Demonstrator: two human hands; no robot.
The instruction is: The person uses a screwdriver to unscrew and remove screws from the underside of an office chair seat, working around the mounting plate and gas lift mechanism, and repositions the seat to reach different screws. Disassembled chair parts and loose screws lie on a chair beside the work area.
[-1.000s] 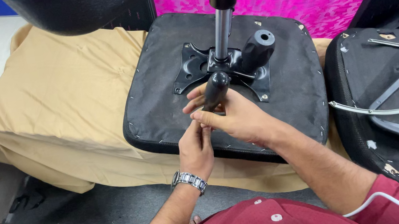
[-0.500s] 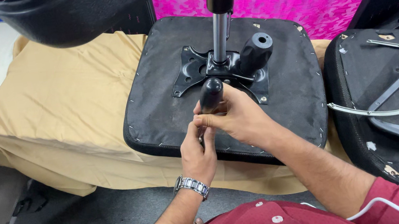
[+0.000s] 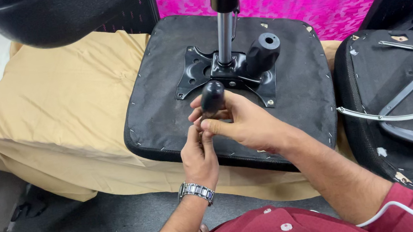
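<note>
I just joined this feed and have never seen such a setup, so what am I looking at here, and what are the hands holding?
This is one picture from a camera worn on a person's head, looking down at their own two bare hands. No machine is involved. In front lies an upturned black seat on a tan cloth. A metal plate is fixed to the seat's underside, and a shiny column rises from it. The right hand grips a black lever knob. The left hand, with a wristwatch, pinches something just below the knob; it is too small to tell what. Another upturned seat lies to the right.
</note>
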